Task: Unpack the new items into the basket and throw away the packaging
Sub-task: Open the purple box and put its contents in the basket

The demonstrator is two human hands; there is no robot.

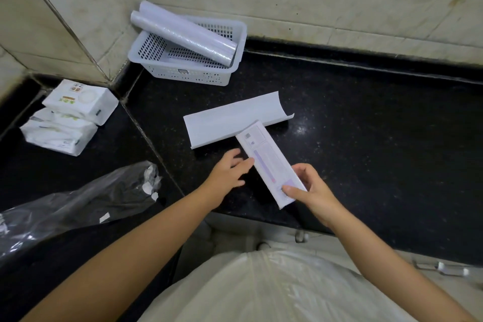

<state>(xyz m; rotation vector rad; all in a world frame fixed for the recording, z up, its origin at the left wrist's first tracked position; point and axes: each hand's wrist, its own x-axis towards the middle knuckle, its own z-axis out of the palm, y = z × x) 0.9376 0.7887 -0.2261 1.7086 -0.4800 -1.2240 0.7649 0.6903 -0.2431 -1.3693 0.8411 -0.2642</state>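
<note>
We are holding the long white box [270,163] just above the black counter [366,138], our right hand [311,188] gripping its near end with thumb on top, our left hand [230,170] resting loosely open against its left edge. Two rolls [183,31] are lying slanted across the white basket [188,70] in the corner, and a curved white tray [235,119] is sitting just beyond the box. To do this well, we are probably wanting to steady the near end, work the far flap open with the left fingers, and keep the box level so nothing slides out.
</note>
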